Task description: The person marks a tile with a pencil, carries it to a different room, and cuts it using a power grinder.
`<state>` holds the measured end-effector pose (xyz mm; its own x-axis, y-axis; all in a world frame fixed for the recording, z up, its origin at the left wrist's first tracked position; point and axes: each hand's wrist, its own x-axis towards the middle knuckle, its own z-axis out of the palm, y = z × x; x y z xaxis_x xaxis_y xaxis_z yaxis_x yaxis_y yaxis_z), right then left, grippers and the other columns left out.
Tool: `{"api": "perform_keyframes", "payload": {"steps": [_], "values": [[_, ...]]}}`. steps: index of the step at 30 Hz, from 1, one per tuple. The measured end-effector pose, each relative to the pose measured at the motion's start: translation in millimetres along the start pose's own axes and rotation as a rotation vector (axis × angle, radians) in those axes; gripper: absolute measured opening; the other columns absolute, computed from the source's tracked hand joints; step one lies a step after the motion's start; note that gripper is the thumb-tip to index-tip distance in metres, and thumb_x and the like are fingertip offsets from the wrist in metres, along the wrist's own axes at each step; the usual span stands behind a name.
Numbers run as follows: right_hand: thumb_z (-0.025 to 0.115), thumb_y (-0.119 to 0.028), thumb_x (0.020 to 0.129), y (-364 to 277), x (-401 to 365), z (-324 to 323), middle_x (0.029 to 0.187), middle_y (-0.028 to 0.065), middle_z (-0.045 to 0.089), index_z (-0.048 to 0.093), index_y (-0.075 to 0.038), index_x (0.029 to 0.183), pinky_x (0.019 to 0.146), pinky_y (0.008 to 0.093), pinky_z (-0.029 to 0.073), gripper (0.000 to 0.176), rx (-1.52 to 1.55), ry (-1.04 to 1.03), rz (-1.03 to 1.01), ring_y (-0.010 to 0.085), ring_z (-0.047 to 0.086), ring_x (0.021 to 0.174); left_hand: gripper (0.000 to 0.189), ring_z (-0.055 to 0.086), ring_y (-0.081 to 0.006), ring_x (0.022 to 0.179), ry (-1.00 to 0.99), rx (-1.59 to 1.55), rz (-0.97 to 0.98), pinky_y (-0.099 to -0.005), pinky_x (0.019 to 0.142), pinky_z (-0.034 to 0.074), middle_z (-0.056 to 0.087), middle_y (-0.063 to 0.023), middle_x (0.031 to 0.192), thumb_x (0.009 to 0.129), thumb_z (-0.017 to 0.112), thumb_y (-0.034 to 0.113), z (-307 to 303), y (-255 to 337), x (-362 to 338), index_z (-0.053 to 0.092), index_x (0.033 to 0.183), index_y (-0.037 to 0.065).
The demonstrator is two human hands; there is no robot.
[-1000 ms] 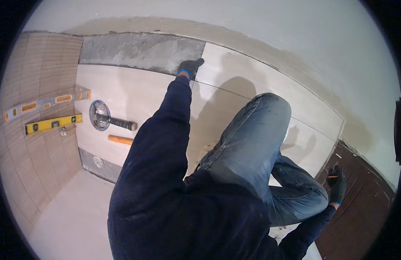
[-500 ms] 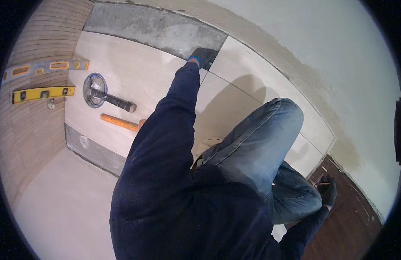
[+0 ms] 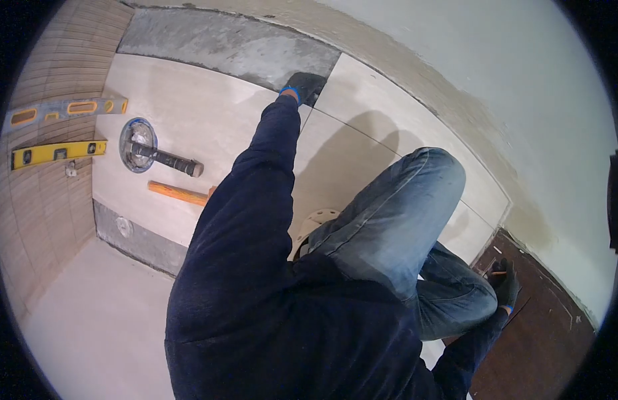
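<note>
My two hands, both in dark gloves, work well apart. My left hand (image 3: 303, 88) reaches up to the end of the upper grey strip (image 3: 222, 47), just beside the edge of the upper-right pale tile (image 3: 395, 117). Its fingers are too dark for me to tell whether they are spread or curled. My right hand (image 3: 505, 283) is down near my bent knee, over the brown board (image 3: 542, 333), with its fingers closed on one thin orange stick (image 3: 498, 273) (pencil-like, though too small to be sure).

Three pale tiles come together near my left glove: the upper-right one, the left pale tile (image 3: 189, 100) and the lower pale tile (image 3: 335, 153), with thin dark seams between them. I count two grey strips, the upper one by my glove and the lower grey strip (image 3: 152, 243) at left, which has one small pale disc (image 3: 124, 227) in it.

Two levels lie at the left against the brownish lined surface: one grey level (image 3: 59, 115) with yellow-edged windows and one yellow level (image 3: 52, 155) just below it. One round blue-rimmed plate (image 3: 126, 152) has one dark-handled tool (image 3: 175, 162) across it. One orange handle (image 3: 177, 193) is just below that, its far end hidden by my sleeve (image 3: 262, 147). One white ring (image 3: 322, 216) with holes shows partly behind my leg (image 3: 402, 213).
</note>
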<state>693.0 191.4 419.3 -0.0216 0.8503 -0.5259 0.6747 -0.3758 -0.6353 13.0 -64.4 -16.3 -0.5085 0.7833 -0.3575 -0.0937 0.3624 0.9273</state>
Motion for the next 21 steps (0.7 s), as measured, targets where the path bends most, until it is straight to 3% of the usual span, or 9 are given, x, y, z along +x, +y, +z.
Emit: {"api": "perform_keyframes", "payload": {"steps": [2, 6, 8, 12, 15, 17, 18, 19, 21], "values": [[0.047, -0.039, 0.101, -4.4, 3.0, 3.2, 0.123, 0.0059, 0.066, 0.062, -0.008, 0.126, 0.080, 0.0329, 0.053, 0.043, 0.101, 0.052, 0.091, 0.0202, 0.065, 0.107, 0.023, 0.056, -0.0122, 0.056, -0.045, -0.044, -0.209, -0.0312, 0.053, 0.050, 0.061, 0.0021, 0.072, 0.092, 0.061, 0.033, -1.4, 13.7, -2.0, 0.069, 0.087, 0.012], [0.049, -0.040, 0.101, -4.3, 8.4, 0.3, 0.123, 0.0068, 0.066, 0.063, -0.007, 0.125, 0.079, 0.0331, 0.052, 0.043, 0.145, 0.092, 0.200, 0.0211, 0.065, 0.107, 0.026, 0.057, -0.0127, 0.057, -0.013, -0.101, -0.168, -0.0315, 0.053, 0.051, 0.061, 0.0018, 0.072, 0.093, 0.059, 0.035, 0.6, 5.9, -0.6, 0.068, 0.085, 0.012], [0.050, -0.039, 0.100, -2.6, 9.7, -1.8, 0.121, 0.0069, 0.067, 0.063, -0.007, 0.124, 0.079, 0.0335, 0.053, 0.042, 0.154, 0.088, 0.197, 0.0215, 0.065, 0.105, 0.029, 0.058, -0.0126, 0.057, -0.044, 0.126, 0.002, -0.0307, 0.054, 0.051, 0.061, 0.0013, 0.071, 0.093, 0.057, 0.036, -1.6, -16.9, 12.1, 0.068, 0.085, 0.011], [0.055, -0.035, 0.099, 5.6, 14.1, -4.4, 0.114, 0.0070, 0.069, 0.066, -0.007, 0.119, 0.080, 0.0342, 0.054, 0.036, 0.241, 0.125, 0.157, 0.0220, 0.067, 0.101, 0.030, 0.056, -0.0118, 0.056, -0.047, 0.138, 0.044, -0.0295, 0.055, 0.051, 0.061, 0.0007, 0.070, 0.093, 0.058, 0.036, -5.7, 5.7, -2.8, 0.067, 0.083, 0.009], [0.060, -0.032, 0.096, 5.7, 15.2, -4.1, 0.108, 0.0067, 0.071, 0.068, -0.007, 0.113, 0.079, 0.0338, 0.055, 0.031, 0.302, 0.135, 0.169, 0.0219, 0.067, 0.098, 0.028, 0.056, -0.0108, 0.056, -0.011, 0.187, 0.274, -0.0294, 0.055, 0.050, 0.060, 0.0004, 0.070, 0.092, 0.060, 0.034, -5.8, -2.1, -1.0, 0.067, 0.082, 0.009], [0.061, -0.033, 0.095, 3.8, 13.9, -3.6, 0.106, 0.0064, 0.071, 0.069, -0.008, 0.111, 0.077, 0.0332, 0.055, 0.031, 0.274, 0.140, 0.174, 0.0216, 0.068, 0.096, 0.028, 0.068, -0.0245, 0.086, -0.112, 0.283, -0.015, -0.0344, 0.079, 0.054, 0.071, -0.0097, 0.100, 0.091, 0.052, 0.025, -6.0, 8.6, -3.4, 0.070, 0.110, 0.013], [0.063, -0.033, 0.095, 3.2, 13.7, -3.2, 0.105, 0.0060, 0.071, 0.069, -0.008, 0.109, 0.075, 0.0325, 0.055, 0.030, 0.245, 0.143, 0.177, 0.0212, 0.068, 0.094, 0.028, 0.068, -0.0245, 0.086, -0.113, 0.285, -0.014, -0.0344, 0.079, 0.054, 0.071, -0.0097, 0.100, 0.091, 0.052, 0.025, -5.2, 19.1, -6.9, 0.070, 0.110, 0.013], [0.063, -0.033, 0.095, 5.2, 14.7, -6.0, 0.105, 0.0060, 0.071, 0.069, -0.008, 0.109, 0.075, 0.0325, 0.055, 0.030, 0.247, 0.144, 0.177, 0.0212, 0.068, 0.094, 0.028, 0.068, -0.0239, 0.088, -0.111, 0.150, -0.196, -0.0347, 0.080, 0.054, 0.071, -0.0092, 0.104, 0.092, 0.052, 0.024, -3.6, 28.7, -9.6, 0.069, 0.112, 0.013], [0.059, -0.040, 0.096, 11.2, 16.0, -11.7, 0.111, 0.0090, 0.070, 0.063, -0.005, 0.122, 0.076, 0.0336, 0.054, 0.044, 0.175, 0.136, 0.140, 0.0210, 0.067, 0.098, 0.029, 0.068, -0.0233, 0.091, -0.112, 0.018, -0.376, -0.0350, 0.082, 0.054, 0.071, -0.0088, 0.107, 0.092, 0.053, 0.023, -0.1, 26.5, -7.7, 0.069, 0.114, 0.014]]}}
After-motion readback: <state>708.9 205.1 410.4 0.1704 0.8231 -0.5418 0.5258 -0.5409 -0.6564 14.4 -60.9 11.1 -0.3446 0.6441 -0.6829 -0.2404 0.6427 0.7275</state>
